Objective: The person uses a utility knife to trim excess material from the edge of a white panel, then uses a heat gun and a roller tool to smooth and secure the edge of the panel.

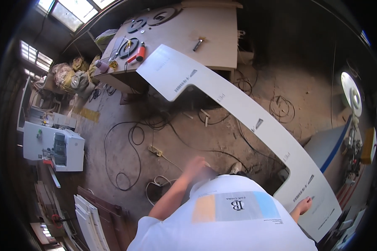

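White cotton T-shirt [234,228] with a printed panel across its chest sits closest, at 6 o'clock. Bare left hand [195,168], also at 6 o'clock but nearer the centre, is blurred by motion; I cannot tell how its fingers stand. At 4 o'clock the bare right hand [304,206] lies over the near end of a long, flat white board [255,121] with a curved outer edge; its fingers are curled in, though I cannot tell whether they pinch the board. Slanting from 4 to 11 o'clock, the board overlaps the front edge of a pale, flat-topped table [222,37] at its far end. Beneath, a pale power strip [155,150] lies at 8 o'clock on the dusty brown floor [184,138], and a coiled dark cable [282,107] near 3. On the table, a red-and-black cylindrical tool [141,52] lies at 11 o'clock, beside the board.
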Motion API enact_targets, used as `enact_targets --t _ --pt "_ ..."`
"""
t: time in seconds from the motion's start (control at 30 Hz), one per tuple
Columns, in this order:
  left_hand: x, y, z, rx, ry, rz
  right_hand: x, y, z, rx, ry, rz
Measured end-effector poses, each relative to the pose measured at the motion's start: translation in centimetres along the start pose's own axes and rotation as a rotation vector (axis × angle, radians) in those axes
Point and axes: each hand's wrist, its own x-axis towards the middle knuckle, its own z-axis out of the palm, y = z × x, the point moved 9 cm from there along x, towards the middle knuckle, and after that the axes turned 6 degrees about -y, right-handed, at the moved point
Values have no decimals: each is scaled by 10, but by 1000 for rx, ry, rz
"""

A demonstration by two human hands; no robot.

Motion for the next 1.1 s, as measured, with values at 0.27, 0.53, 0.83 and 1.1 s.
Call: enact_targets --t 0.27,0.53,0.83,1.1 --pt "148 -18 -234 -265 309 131 -230 -330 35 194 -385 -574" --pt "375 62 -576 356 646 340 -426 -417 88 121 -718 -500" --pt "559 154 -765 1208 556 96 -507 -635 59 -184 -686 -617" --pt "594 122 -815 1217 497 314 -541 -989 212 -74 -577 -1086"
